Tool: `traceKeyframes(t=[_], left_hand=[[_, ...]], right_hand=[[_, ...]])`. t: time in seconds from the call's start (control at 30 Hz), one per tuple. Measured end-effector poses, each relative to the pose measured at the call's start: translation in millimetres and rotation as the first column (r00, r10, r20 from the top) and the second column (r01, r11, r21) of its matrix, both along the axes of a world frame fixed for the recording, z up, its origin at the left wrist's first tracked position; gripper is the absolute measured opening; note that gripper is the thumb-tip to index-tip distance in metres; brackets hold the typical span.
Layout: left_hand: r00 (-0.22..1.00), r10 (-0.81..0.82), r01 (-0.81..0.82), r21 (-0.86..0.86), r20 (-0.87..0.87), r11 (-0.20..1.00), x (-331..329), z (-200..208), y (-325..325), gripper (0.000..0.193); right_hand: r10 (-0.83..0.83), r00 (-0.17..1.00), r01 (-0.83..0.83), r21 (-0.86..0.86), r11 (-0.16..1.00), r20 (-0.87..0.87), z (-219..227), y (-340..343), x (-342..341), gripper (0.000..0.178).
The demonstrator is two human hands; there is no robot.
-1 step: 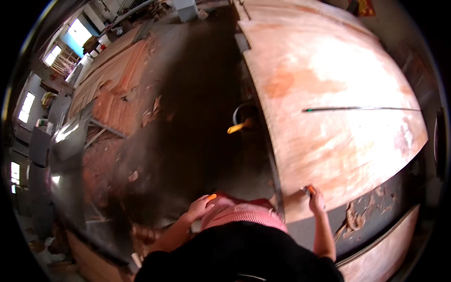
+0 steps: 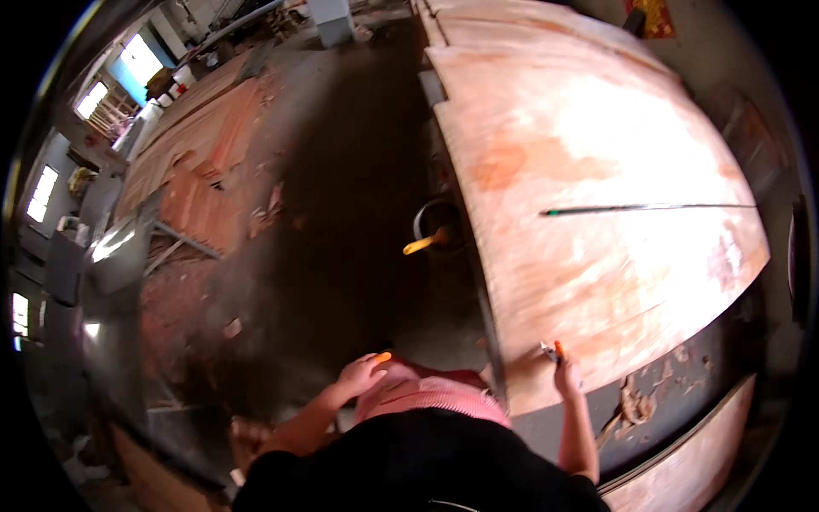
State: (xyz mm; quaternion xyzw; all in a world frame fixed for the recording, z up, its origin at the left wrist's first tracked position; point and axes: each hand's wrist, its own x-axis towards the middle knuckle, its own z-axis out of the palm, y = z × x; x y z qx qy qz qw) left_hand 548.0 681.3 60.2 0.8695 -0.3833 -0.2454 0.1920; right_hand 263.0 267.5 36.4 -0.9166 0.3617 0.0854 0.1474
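Note:
My left hand [image 2: 360, 378] is closed in front of my body, away from the sheet. A small orange piece [image 2: 383, 357] sticks out of its fingers; the rest is hidden in the grip. My right hand [image 2: 570, 380] is closed around a small hand tool [image 2: 550, 351] with an orange part and a pale, metallic-looking tip. It is over the near left corner of a large, pale, reddish-brown wooden sheet [image 2: 589, 247]. I cannot tell whether the tip touches the surface. A long thin dark rod [image 2: 631, 208] with a green end lies across the sheet.
Left of the sheet, a round container [image 2: 424, 224] with a yellow-handled tool [image 2: 418, 246] stands low down. Stacked reddish wood strips [image 2: 200, 205] lie farther left. Torn brown scraps [image 2: 636, 405] lie beyond the sheet's near edge, beside another board [image 2: 691, 456].
The whole view has shifted slightly. The right-hand tool is now turned so its pale tip and orange part show apart. My left hand still holds the orange piece.

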Motion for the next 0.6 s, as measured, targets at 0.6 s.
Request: traceKeyframes(t=[0.6], left_hand=[[0.946, -0.148, 0.111, -0.139, -0.289, 0.984, 320, -27, -186, 0.032]], right_hand=[[-0.619, 0.712, 0.461, 0.445, 0.768, 0.33, -32, -208, 301, 0.022]])
